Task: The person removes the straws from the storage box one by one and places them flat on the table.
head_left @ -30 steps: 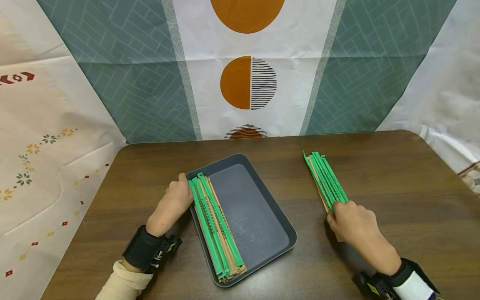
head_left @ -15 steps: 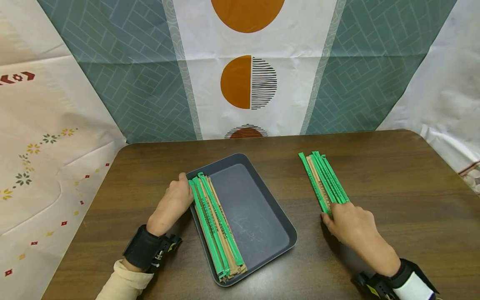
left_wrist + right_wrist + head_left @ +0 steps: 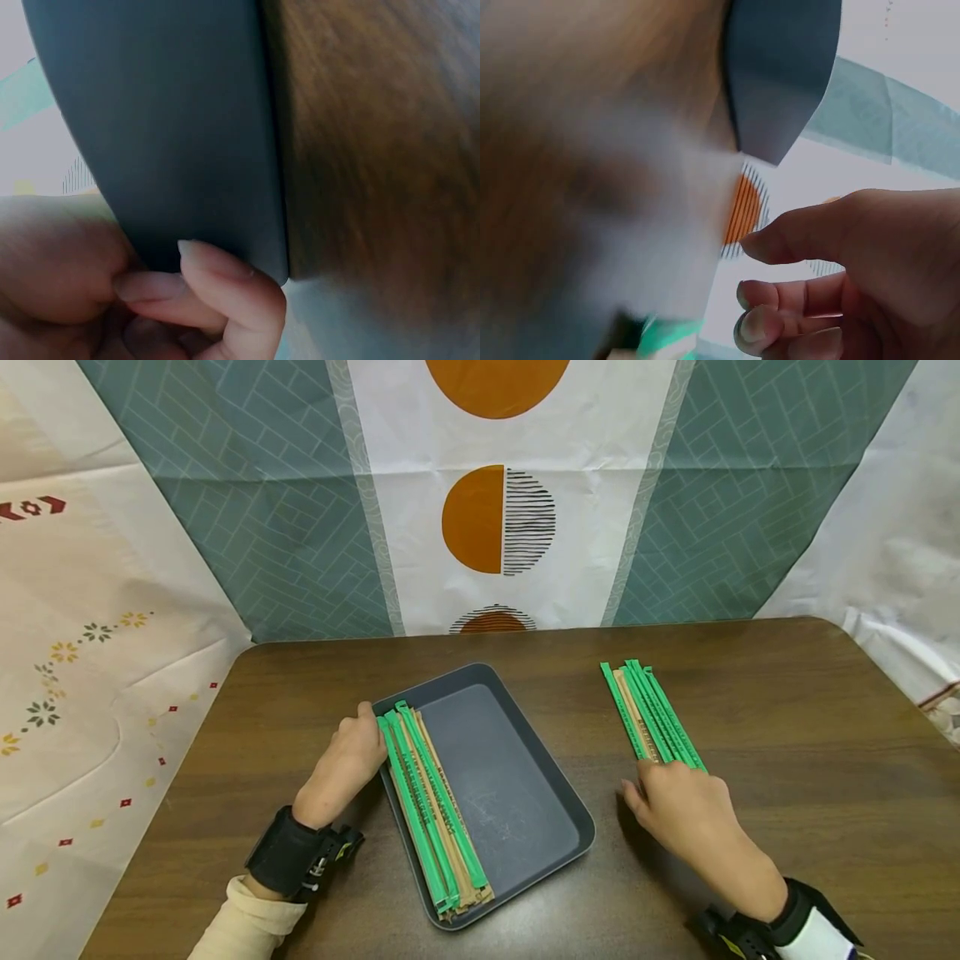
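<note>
My left hand (image 3: 345, 752) grips the far left corner of a dark grey baking tray (image 3: 510, 777); in the left wrist view its fingers curl at the outer tray wall (image 3: 180, 135). Several long wrapped chopsticks (image 3: 431, 810), green and tan with small print, lie side by side along the tray's left side. Right of the tray, a second row of green and tan wrapped chopsticks (image 3: 652, 714) lies on the table, its near ends hidden by my right hand (image 3: 678, 806). In the right wrist view, that hand's thumb stands apart from loosely bent fingers (image 3: 757, 326), with nothing between them.
Everything lies on a brown wooden table (image 3: 810, 760) with rounded far corners. A green and white cloth (image 3: 600, 543) with orange circles hangs behind it, and a pale flowered cloth (image 3: 112, 693) is at the left. Bare tabletop lies between tray and right-hand chopsticks.
The leftmost chopsticks of the right row slid left, away from the others, under my right hand. That hand has since shifted left and let go of them. My left hand stays on the tray.
</note>
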A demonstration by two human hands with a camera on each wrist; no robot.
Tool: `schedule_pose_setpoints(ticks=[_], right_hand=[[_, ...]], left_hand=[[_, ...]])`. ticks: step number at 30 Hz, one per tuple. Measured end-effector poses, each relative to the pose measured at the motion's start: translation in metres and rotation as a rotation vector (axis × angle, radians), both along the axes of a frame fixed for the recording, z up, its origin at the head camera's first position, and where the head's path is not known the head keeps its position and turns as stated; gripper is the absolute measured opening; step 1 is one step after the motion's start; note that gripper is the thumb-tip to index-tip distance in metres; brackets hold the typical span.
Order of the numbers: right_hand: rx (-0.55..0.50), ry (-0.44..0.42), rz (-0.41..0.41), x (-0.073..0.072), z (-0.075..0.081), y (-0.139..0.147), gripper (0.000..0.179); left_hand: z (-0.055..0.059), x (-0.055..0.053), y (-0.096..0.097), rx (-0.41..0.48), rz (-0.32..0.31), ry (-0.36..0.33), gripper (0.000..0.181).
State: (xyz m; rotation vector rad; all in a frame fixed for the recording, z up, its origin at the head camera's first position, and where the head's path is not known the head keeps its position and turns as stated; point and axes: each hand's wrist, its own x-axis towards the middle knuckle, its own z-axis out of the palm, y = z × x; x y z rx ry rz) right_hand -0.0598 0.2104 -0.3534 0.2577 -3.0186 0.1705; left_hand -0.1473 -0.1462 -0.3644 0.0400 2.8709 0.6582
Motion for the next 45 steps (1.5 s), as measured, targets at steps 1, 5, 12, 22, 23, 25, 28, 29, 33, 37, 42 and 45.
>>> schedule_pose_setpoints(ticks=[1,5,12,22,23,25,28,29,33,37,42,45], right_hand=[[-0.002,0.022,0.014,0.0,0.0,-0.004,0.036],[0.001,0.069,0.066,0.0,0.003,-0.022,0.036],[0.004,0.123,0.185,0.0,0.008,-0.062,0.033],[-0.072,0.064,0.366,0.009,0.015,-0.12,0.037],[-0.084,0.054,0.387,0.011,0.014,-0.125,0.037],[-0.093,0.031,0.427,0.013,0.01,-0.134,0.037],[-0.072,-0.021,0.452,0.018,0.003,-0.145,0.035],[-0.06,-0.037,0.452,0.019,0.0,-0.147,0.034],[-0.016,-0.068,0.415,0.023,-0.006,-0.153,0.03],[-0.013,-0.054,0.395,0.024,-0.011,-0.154,0.028],[-0.044,-0.024,0.412,0.023,-0.012,-0.151,0.028],[-0.09,-0.005,0.421,0.021,-0.008,-0.148,0.029]], left_hand=[[0.0,0.0,0.0,0.0,-0.003,0.003,0.042],[0.0,-0.001,0.0,0.003,-0.006,0.008,0.038],[0.001,-0.003,0.0,0.008,0.005,-0.013,0.038],[0.002,-0.001,-0.001,-0.003,0.007,0.001,0.035],[0.001,-0.001,-0.001,-0.005,0.003,0.004,0.035],[0.002,0.0,-0.001,-0.007,-0.002,0.012,0.035],[0.001,0.001,-0.001,-0.001,-0.003,0.01,0.036],[0.001,0.002,-0.001,0.0,-0.004,0.011,0.037],[0.0,0.001,-0.001,0.003,0.001,0.007,0.037],[0.0,-0.001,0.0,0.005,0.014,-0.017,0.039],[0.001,-0.002,0.001,-0.003,0.025,-0.031,0.04],[0.0,-0.001,0.0,0.0,0.019,-0.022,0.039]])
